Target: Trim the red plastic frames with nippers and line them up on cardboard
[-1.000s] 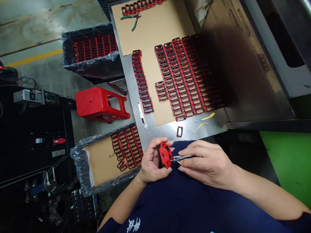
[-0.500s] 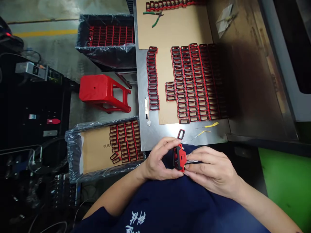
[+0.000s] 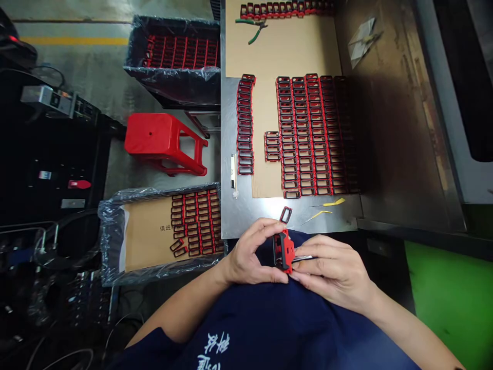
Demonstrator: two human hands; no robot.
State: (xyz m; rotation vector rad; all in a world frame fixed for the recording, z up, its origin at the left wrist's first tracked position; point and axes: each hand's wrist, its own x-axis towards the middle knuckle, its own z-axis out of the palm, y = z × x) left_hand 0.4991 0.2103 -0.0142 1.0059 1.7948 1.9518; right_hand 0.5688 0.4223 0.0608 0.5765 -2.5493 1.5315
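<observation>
My left hand (image 3: 248,254) is closed around a small red and black plastic part (image 3: 282,250), held over my lap at the near edge of the steel table (image 3: 254,210). Fingers of my right hand (image 3: 331,270) pinch metal tweezers (image 3: 302,258) whose tip touches the part's right side. One loose red frame (image 3: 285,214) lies on the table just above the part. Rows of several red frames (image 3: 308,136) lie on cardboard beyond it.
A plastic-lined box (image 3: 162,234) with cardboard and red frames stands left of my hands. Another lined bin (image 3: 175,54) sits farther back, a red stool (image 3: 162,141) between them. Green-handled pliers (image 3: 252,28), a white tube (image 3: 232,174) and yellow strips (image 3: 331,203) lie on the table.
The view has shifted left and the table sits more squarely. My hands have come closer together, and the part has turned so the tweezers now meet its right side.
</observation>
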